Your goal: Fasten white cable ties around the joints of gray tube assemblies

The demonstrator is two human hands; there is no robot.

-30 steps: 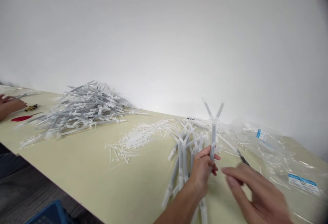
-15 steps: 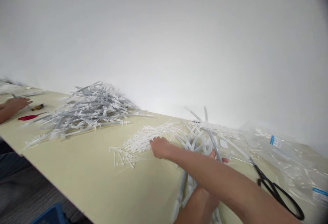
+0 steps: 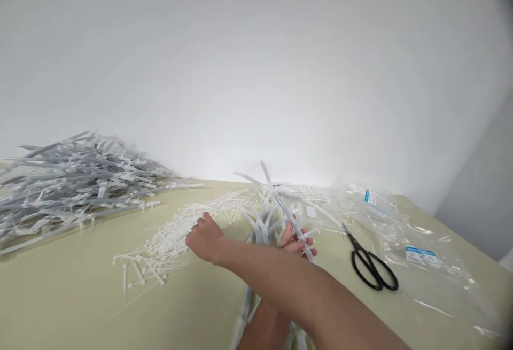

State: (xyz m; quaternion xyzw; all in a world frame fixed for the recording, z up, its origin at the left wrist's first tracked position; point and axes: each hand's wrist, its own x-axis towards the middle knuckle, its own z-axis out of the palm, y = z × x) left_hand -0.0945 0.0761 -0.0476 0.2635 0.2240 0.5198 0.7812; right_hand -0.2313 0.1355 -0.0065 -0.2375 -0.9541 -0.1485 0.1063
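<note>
My left hand [image 3: 296,240] holds a translucent plastic tube [image 3: 287,214], its fingers curled around the lower part. A white tie wraps the tube near those fingers. Crossing over the left forearm, my right arm reaches left, and my right hand [image 3: 205,236] is closed at the near edge of a heap of white cable ties [image 3: 172,232]. Its fingertips are hidden, so I cannot make out what they hold. More translucent tubes [image 3: 264,222] lie in a loose bunch between the hands and run down beside the left forearm.
A large pile of grey tubes with white ties [image 3: 88,179] lies at the left. Black-handled scissors [image 3: 372,270] rest at the right, beside clear plastic bags [image 3: 425,275] with blue labels. A white wall [image 3: 256,72] stands behind the pale yellow table [image 3: 168,312].
The view has swung right, so the other person's hand at the far left is out of sight. My right hand stays by the cable ties; my left still holds the tube.
</note>
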